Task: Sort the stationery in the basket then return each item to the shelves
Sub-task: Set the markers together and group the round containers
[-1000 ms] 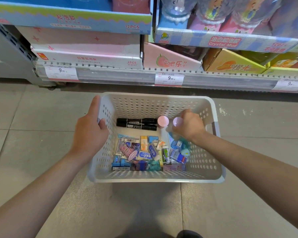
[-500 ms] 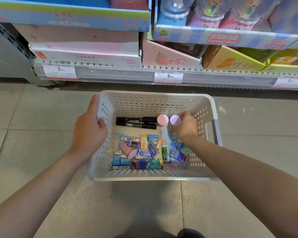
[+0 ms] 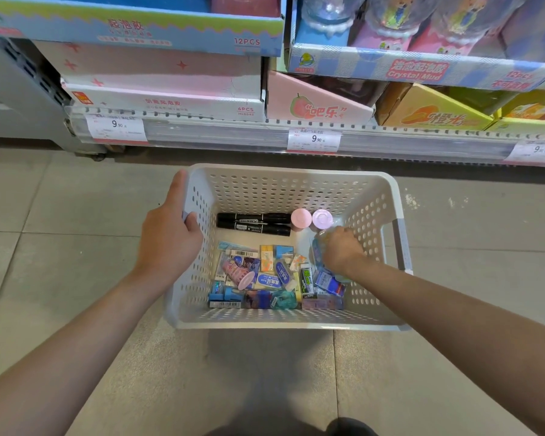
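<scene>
A white perforated basket sits on the tiled floor below me. My left hand grips its left rim, thumb inside. My right hand is down inside the basket at the right, fingers curled over a pale blue wrapped item that is mostly hidden. Two black markers lie side by side at the far end. Beside them stand a pink-capped tube and a lilac-capped tube. Several small erasers and correction tapes are heaped at the near end.
A low store shelf with price tags runs across the top. It holds pink, blue and orange display boxes. A grey shelf upright stands at the left. My shoe tip shows at the bottom edge.
My right hand has moved from the lilac-capped tube toward me and down onto the pale blue item at the basket's right. The left hand keeps its hold on the rim.
</scene>
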